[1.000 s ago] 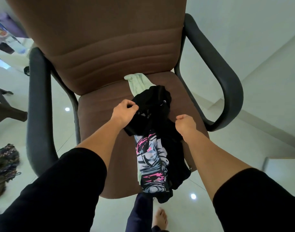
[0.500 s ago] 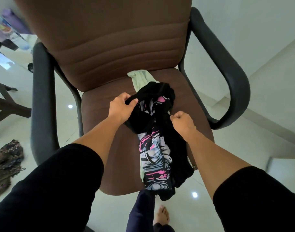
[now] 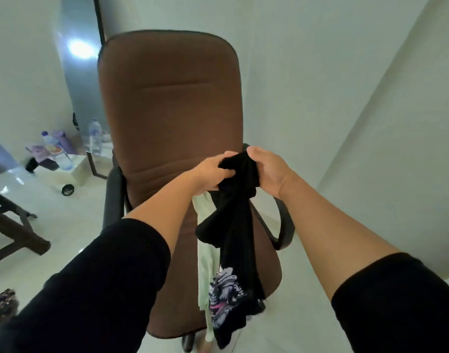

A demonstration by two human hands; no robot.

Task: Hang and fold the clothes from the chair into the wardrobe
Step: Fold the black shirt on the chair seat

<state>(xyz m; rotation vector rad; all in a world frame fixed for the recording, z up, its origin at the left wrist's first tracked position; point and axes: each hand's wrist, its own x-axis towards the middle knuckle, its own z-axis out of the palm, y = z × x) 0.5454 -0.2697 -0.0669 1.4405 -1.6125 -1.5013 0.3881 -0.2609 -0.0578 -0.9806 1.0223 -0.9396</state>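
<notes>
A person stands at a brown chair [image 3: 172, 128] and looks down over both forearms. Both hands are raised in front of the chair back, bunched on the top of a black shirt [image 3: 237, 212]. The left hand [image 3: 213, 174] has its fingers curled into the cloth from the left; the right hand [image 3: 266, 169] clenches the same bunch from the right, so the two grips nearly touch. The shirt hangs straight down from them, clear of the seat, with a pink and white print low on its near end. A pale green garment [image 3: 205, 253] dangles beside it on the left; it seems to be carried up with the shirt, though which hand has it is hidden. Holding the clothes high and gathered probably keeps them off the floor for carrying. The wardrobe is not in view. Far left, bottles [image 3: 94, 137] stand on a low white table [image 3: 78, 169]; a dark patterned cloth [image 3: 2, 307] lies near left.
</notes>
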